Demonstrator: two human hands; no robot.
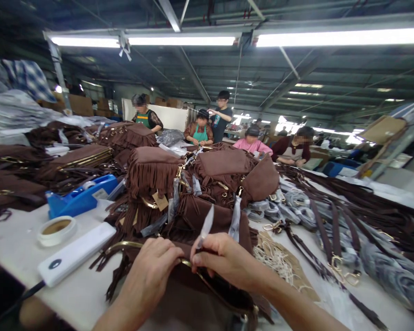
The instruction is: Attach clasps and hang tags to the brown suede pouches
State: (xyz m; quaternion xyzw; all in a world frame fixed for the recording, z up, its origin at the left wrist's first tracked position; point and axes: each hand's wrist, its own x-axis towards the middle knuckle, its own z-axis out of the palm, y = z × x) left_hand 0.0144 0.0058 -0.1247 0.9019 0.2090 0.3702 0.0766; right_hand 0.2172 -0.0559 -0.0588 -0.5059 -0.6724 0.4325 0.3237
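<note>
A brown bag (189,301) lies in front of me, with its gold zipper (186,262) partly open along the top edge. My left hand (152,264) is closed on that edge, the fingers bent over the zipper. Just to its right, my right hand (224,259) is closed around a small pointed metal blade (207,223) that sticks up from the fingers; its handle is hidden. The right fingertips are close against the zipper edge. Directly behind both hands is a pile of fringed brown bags (224,163), several with plastic-wrapped hardware.
On the left stand a blue tape dispenser (79,197), a tape roll (57,231) and a white corded box (76,253). White strings (276,262) lie on brown paper at right, beside wrapped straps (331,220). Several co-workers (200,131) are across the table.
</note>
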